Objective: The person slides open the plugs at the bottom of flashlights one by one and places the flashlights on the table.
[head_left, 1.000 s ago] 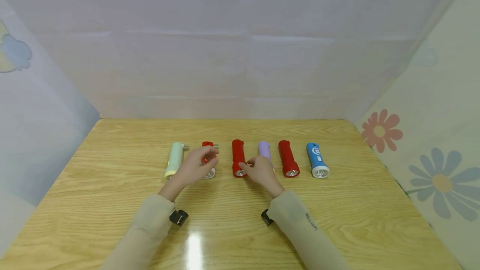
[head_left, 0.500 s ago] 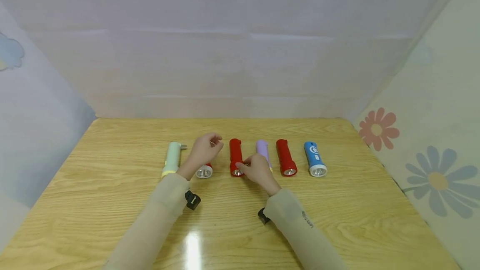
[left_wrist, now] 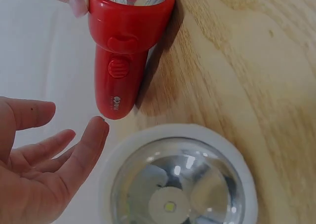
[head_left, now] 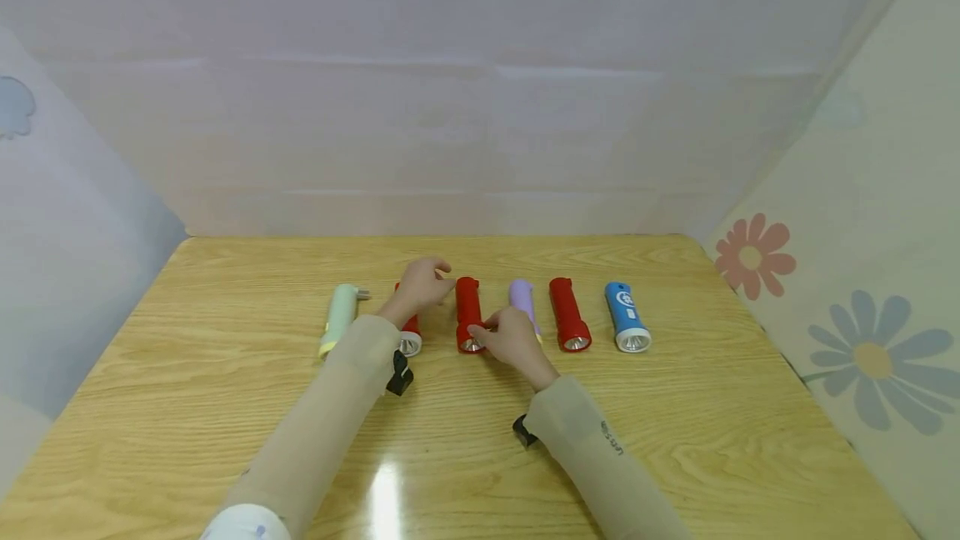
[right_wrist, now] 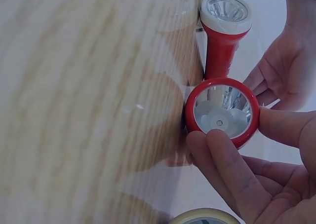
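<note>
A red flashlight (head_left: pixel 467 302) lies on the wooden table, lens end toward me. My right hand (head_left: pixel 516 340) pinches its head; in the right wrist view the thumb and fingertips are at opposite sides of the red rim (right_wrist: pixel 190 105). My left hand (head_left: pixel 424 283) hovers by the flashlight's tail end with fingers loosely bent and nothing between them. In the left wrist view a fingertip is right at that tail (left_wrist: pixel 116 105). Under my left wrist lies a red flashlight with a white-rimmed head (head_left: pixel 410 346), partly hidden by the hand and forearm.
A mint-green flashlight (head_left: pixel 342 311) with metal plug prongs (head_left: pixel 363 294) lies at the row's left end. To the right are a purple flashlight (head_left: pixel 521 297), partly behind my right hand, another red flashlight (head_left: pixel 566 311) and a blue one (head_left: pixel 627 315). A cloth wall (head_left: pixel 480 107) stands behind the table.
My left hand has moved forward and right, past the white-rimmed flashlight to the tail of the middle red one. My right hand keeps its place on the red head.
</note>
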Demonstrator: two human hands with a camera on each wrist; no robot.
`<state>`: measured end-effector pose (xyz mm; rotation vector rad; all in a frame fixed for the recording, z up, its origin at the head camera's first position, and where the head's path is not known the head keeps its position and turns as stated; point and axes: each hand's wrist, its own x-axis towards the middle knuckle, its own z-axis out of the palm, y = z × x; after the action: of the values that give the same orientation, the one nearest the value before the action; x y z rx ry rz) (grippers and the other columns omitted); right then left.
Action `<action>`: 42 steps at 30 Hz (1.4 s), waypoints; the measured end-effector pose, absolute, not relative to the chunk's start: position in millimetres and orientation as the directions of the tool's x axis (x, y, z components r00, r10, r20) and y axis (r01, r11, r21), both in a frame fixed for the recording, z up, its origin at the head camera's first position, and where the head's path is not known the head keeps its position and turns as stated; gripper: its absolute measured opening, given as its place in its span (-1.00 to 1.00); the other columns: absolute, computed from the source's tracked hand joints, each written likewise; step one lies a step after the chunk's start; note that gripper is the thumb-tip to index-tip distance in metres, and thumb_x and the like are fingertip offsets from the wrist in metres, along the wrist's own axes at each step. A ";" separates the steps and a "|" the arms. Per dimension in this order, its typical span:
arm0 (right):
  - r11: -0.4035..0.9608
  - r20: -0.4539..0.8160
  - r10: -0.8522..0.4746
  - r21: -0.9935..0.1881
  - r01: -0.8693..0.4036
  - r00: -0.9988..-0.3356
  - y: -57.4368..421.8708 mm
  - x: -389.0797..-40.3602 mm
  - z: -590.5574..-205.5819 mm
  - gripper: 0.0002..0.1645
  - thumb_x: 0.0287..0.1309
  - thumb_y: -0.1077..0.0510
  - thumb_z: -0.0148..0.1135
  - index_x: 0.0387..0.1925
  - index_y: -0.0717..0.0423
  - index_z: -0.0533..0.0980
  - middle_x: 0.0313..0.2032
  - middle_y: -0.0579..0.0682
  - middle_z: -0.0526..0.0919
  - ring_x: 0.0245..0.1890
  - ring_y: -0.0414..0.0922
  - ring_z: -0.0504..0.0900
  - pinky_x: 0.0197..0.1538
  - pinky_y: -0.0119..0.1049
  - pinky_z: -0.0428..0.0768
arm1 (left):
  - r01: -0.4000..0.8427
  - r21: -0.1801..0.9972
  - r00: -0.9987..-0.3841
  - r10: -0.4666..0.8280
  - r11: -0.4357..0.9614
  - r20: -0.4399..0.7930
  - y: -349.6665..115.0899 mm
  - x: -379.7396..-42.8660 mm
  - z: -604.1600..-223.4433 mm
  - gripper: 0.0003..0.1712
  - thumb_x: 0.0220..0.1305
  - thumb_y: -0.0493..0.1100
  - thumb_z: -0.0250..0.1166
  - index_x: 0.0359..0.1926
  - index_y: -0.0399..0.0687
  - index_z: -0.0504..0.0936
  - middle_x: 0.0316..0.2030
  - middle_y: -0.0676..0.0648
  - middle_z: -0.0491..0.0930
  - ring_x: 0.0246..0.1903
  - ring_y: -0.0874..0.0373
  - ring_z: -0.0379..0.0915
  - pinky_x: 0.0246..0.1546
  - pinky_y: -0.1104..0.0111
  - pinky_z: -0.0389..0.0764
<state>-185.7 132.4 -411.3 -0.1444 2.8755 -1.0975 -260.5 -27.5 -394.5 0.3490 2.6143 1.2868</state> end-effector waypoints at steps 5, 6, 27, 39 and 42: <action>0.740 -0.016 -0.118 -0.668 -0.077 -0.993 132.9 -186.3 -411.1 -0.72 0.06 0.11 0.27 -0.52 0.30 0.62 -0.74 -0.04 0.54 -0.77 -0.25 0.40 -0.67 -0.45 0.33 | 0.069 0.809 -0.932 0.326 0.584 -0.157 -22.3 -266.3 -392.3 -0.55 0.27 -0.23 0.09 0.14 -0.38 0.38 -0.28 -0.29 0.58 -0.41 -0.07 0.58 -0.35 0.27 0.58; 0.742 -0.019 -0.118 -0.667 -0.075 -0.993 132.9 -186.4 -411.3 -0.72 0.06 0.11 0.27 -0.53 0.30 0.62 -0.75 -0.05 0.53 -0.77 -0.25 0.39 -0.67 -0.45 0.33 | 0.065 0.807 -0.929 0.330 0.588 -0.165 -21.3 -267.1 -392.0 -0.54 0.27 -0.23 0.08 0.14 -0.39 0.38 -0.32 -0.29 0.58 -0.43 -0.07 0.57 -0.35 0.28 0.58; 0.736 -0.025 -0.153 -0.670 -0.097 -0.988 130.5 -185.6 -409.6 -0.72 0.08 0.11 0.25 -0.52 0.29 0.61 -0.77 -0.10 0.48 -0.77 -0.27 0.33 -0.69 -0.47 0.27 | 0.028 0.802 -0.932 0.306 0.597 -0.195 -11.3 -272.1 -407.1 -0.65 0.25 -0.34 -0.03 0.00 -0.45 0.46 -0.17 -0.31 0.54 -0.45 -0.02 0.56 -0.41 0.28 0.59; 0.740 -0.058 -0.143 -0.669 -0.068 -0.988 127.8 -185.3 -408.4 -0.74 0.09 0.10 0.25 -0.47 0.27 0.61 -0.75 -0.10 0.46 -0.76 -0.24 0.32 -0.67 -0.46 0.28 | 0.027 0.801 -0.939 0.289 0.598 -0.184 -10.5 -271.2 -409.0 -0.68 0.23 -0.33 -0.04 -0.08 -0.43 0.49 -0.24 -0.28 0.56 -0.41 -0.01 0.54 -0.45 0.31 0.57; 0.737 -0.058 -0.144 -0.673 -0.068 -0.988 127.2 -185.2 -408.2 -0.74 0.08 0.10 0.25 -0.46 0.27 0.62 -0.73 -0.10 0.49 -0.75 -0.24 0.35 -0.66 -0.45 0.30 | 0.018 0.799 -0.945 0.272 0.602 -0.183 -11.0 -269.6 -407.3 -0.67 0.25 -0.30 -0.04 -0.05 -0.42 0.47 -0.20 -0.28 0.54 -0.43 -0.01 0.53 -0.45 0.34 0.55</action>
<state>-185.2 127.2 -408.2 -0.1736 2.8278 -1.0888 -269.6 -11.0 -407.3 0.2363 2.5450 1.2641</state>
